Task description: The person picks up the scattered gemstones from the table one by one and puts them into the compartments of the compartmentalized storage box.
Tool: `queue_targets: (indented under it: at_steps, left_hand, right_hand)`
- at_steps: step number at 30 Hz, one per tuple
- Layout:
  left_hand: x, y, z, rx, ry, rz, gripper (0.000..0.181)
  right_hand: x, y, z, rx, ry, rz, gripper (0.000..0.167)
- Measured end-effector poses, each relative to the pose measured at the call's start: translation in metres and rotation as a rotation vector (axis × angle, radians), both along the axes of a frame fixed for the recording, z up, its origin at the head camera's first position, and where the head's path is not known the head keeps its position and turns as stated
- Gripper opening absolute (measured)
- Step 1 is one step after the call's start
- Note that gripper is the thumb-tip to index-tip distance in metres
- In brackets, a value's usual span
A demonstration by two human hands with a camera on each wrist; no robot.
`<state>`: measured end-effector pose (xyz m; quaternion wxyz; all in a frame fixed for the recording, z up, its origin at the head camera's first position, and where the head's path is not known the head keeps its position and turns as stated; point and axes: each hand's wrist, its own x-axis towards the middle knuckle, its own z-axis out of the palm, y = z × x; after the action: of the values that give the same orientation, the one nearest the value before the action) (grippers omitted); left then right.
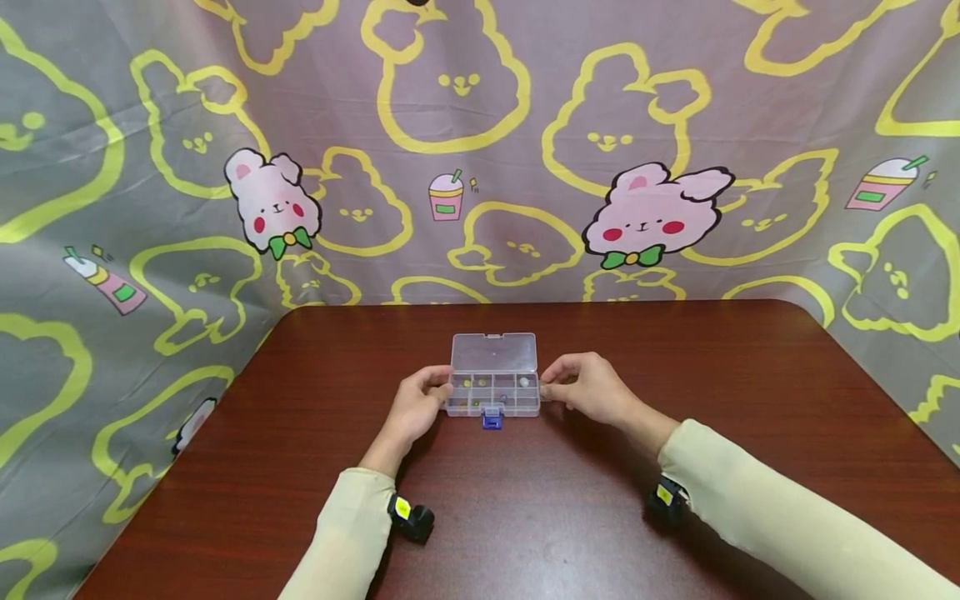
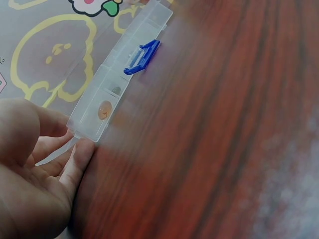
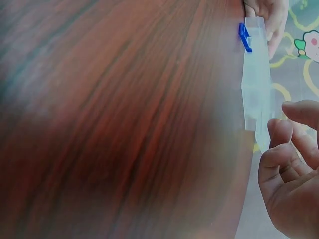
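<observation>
A clear plastic compartment box (image 1: 493,407) with a blue latch (image 1: 492,420) sits on the table, its lid (image 1: 494,353) raised at the back. Small yellow and pale pieces lie in several compartments; an orange bead (image 2: 104,110) shows through the front wall in the left wrist view. My left hand (image 1: 417,402) grips the box's left end, thumb at the near corner and fingers behind. Beside the right end, my right hand (image 1: 588,387) has loosely bent fingers; the right wrist view shows nothing clearly between them. Whether its fingertips touch the box I cannot tell.
The dark red-brown wooden table (image 1: 525,517) extends around the box. Behind and beside it hangs a grey cloth (image 1: 517,183) with yellow bunny outlines. A black wrist camera (image 1: 412,518) is strapped at the left sleeve and another wrist camera (image 1: 666,500) at the right.
</observation>
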<state>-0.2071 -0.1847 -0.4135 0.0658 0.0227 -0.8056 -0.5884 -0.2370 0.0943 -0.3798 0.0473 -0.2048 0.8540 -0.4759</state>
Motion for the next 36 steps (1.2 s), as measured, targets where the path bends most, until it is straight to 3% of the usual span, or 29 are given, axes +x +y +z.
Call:
queue_targets:
  at_steps: [9, 21, 30, 36]
  left_hand:
    - [-0.001, 0.0, -0.001, -0.014, -0.004, 0.003, 0.031]
    - [0.0, 0.0, 0.0, -0.01, -0.004, -0.002, 0.031]
    - [0.001, 0.001, 0.001, -0.011, -0.009, -0.005, 0.031]
    - [0.001, -0.001, 0.001, -0.006, -0.016, -0.01, 0.031]
  right_hand:
    - [0.002, -0.012, -0.001, -0.003, 0.006, 0.039, 0.005]
    - [0.003, -0.019, -0.004, 0.052, 0.058, 0.023, 0.006]
    - [0.002, -0.005, 0.001, 0.067, 0.113, 0.008, 0.003]
    - [0.0, 0.017, 0.004, 0.129, 0.187, -0.028, 0.004]
